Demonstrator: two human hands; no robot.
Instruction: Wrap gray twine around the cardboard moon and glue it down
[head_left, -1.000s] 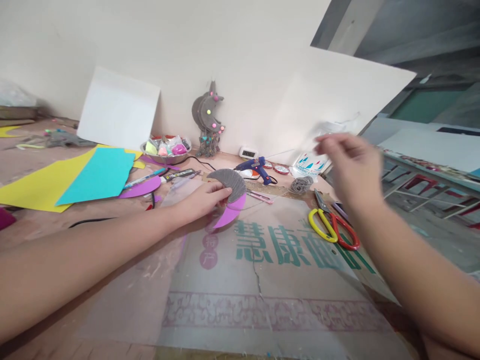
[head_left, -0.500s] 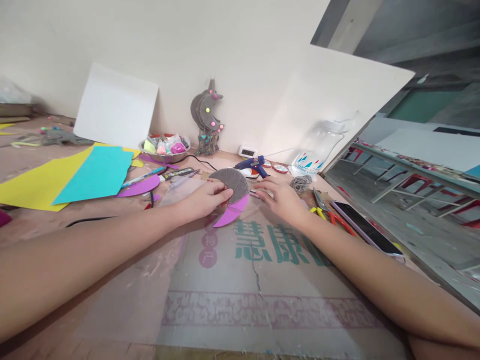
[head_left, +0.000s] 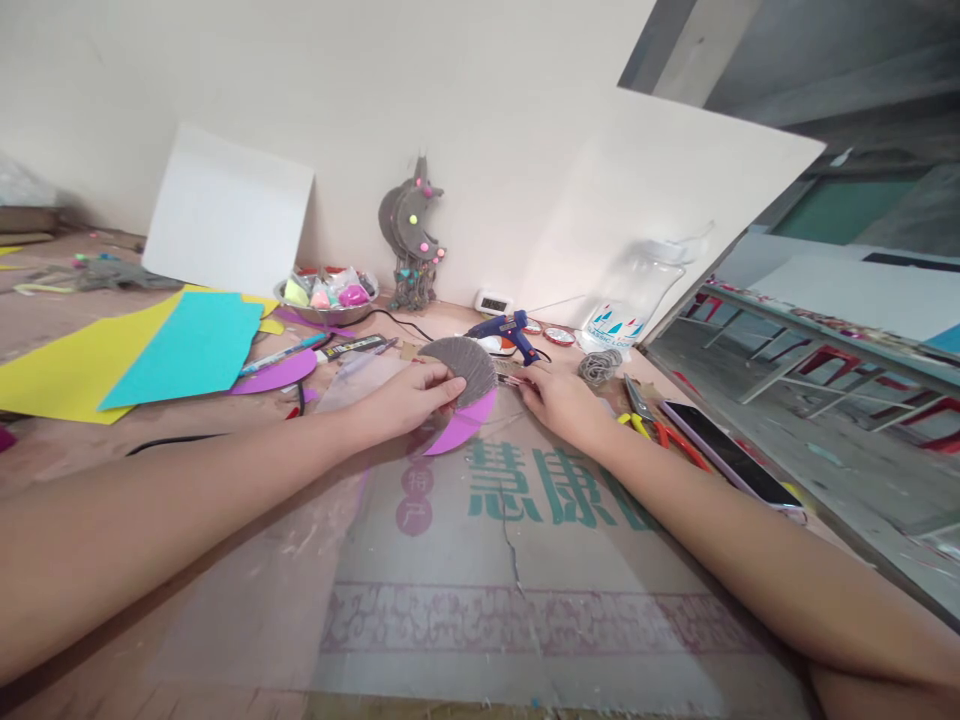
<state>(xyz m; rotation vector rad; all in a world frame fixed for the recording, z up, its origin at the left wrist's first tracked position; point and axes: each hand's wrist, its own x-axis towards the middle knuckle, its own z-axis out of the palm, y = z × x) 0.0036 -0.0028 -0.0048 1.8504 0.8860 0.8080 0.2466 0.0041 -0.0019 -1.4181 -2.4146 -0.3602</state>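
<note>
My left hand grips a purple crescent whose upper part is covered by rows of grey yarn. The thumb presses on the yarn-covered face, and the bare purple tip points down and left. Close to the crescent's right edge, my right hand has its fingers pinched together. A thin, shiny piece shows at these fingertips, too small to make out. Beneath both hands lies a clear plastic sheet with green and purple print.
Behind the hands lie a blue glue gun and a small clock. To the right are a grey yarn bundle, scissors and a phone. Coloured sheets and a bowl sit left. A decorated grey moon stands against the wall.
My right hand has shifted slightly, its fingers drawn more closely together beside the crescent's edge. My left hand and the crescent have stayed nearly still.
</note>
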